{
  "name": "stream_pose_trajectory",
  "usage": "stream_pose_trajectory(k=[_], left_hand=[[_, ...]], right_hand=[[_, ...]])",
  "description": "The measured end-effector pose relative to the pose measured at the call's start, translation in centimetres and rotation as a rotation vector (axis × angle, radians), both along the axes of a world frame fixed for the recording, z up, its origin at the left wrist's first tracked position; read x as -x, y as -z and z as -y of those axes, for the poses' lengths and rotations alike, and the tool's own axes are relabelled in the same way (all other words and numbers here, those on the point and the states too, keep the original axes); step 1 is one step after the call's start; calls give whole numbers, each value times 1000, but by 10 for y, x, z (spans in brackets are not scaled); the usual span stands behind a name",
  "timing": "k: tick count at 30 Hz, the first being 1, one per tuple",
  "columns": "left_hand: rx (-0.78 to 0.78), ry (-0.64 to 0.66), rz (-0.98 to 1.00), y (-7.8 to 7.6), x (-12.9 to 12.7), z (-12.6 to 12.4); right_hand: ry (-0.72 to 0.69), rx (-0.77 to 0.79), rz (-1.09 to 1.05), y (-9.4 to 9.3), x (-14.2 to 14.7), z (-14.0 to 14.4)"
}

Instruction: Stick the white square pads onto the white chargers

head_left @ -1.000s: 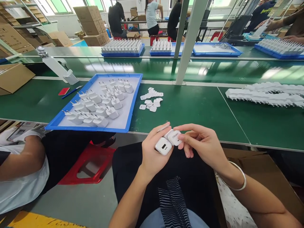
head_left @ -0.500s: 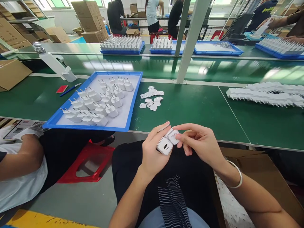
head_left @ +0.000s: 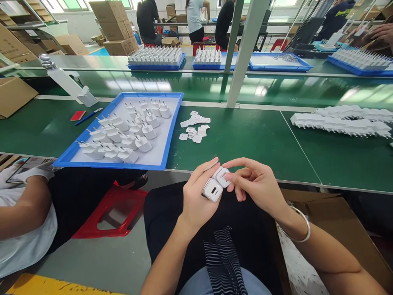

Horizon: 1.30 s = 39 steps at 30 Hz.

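Note:
My left hand (head_left: 199, 194) is closed around a white plug charger (head_left: 212, 190), whose end with dark port slots faces up. Against it lies a second white, rounded-square piece (head_left: 221, 177) with faint grey print; whether it is a whole charger or a cover, I cannot tell. The thumb and index finger of my right hand (head_left: 256, 182) grip this printed piece at its right and far edges. A thin white cover plate (head_left: 211, 165) sticks out between my left fingers. Beyond my hands, several loose white cover plates (head_left: 195, 126) lie in a small pile on the green bench (head_left: 245, 139).
Left of the pile, a blue-rimmed tray (head_left: 167, 153) bears several white plug chargers (head_left: 123, 131). Rows of white chargers (head_left: 340, 123) lie at the right. A red pad (head_left: 77, 115) and blue pen (head_left: 89, 116) are left of the tray. A co-worker's arm (head_left: 27, 209) is at far left.
The view has shifted very slightly. Both hands keep nearly the same hold on the white pieces. At far right, another person's hands have moved.

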<state>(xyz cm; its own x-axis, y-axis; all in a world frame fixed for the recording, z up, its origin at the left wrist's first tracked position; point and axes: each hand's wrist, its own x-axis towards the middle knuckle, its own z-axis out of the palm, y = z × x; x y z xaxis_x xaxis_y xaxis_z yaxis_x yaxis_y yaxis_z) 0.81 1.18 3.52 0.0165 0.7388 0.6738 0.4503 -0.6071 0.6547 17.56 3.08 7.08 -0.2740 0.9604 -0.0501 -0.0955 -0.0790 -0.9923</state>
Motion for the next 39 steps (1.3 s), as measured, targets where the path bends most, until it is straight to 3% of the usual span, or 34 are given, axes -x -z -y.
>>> stream_pose_trajectory(k=[20, 27, 33, 36, 39], left_hand=[[124, 47, 46, 0, 1, 0], [234, 72, 189, -2, -3, 3], [444, 309, 383, -6, 12, 9], [629, 529, 617, -6, 18, 11], [793, 650, 807, -5, 19, 10]], right_hand=[[-57, -30, 128, -3, -3, -6], [-6, -90, 180, 1, 2, -2], [-179, -70, -22, 6, -6, -7], [-83, -188, -25, 7, -12, -14], [-179, -368, 111, 7, -15, -19]])
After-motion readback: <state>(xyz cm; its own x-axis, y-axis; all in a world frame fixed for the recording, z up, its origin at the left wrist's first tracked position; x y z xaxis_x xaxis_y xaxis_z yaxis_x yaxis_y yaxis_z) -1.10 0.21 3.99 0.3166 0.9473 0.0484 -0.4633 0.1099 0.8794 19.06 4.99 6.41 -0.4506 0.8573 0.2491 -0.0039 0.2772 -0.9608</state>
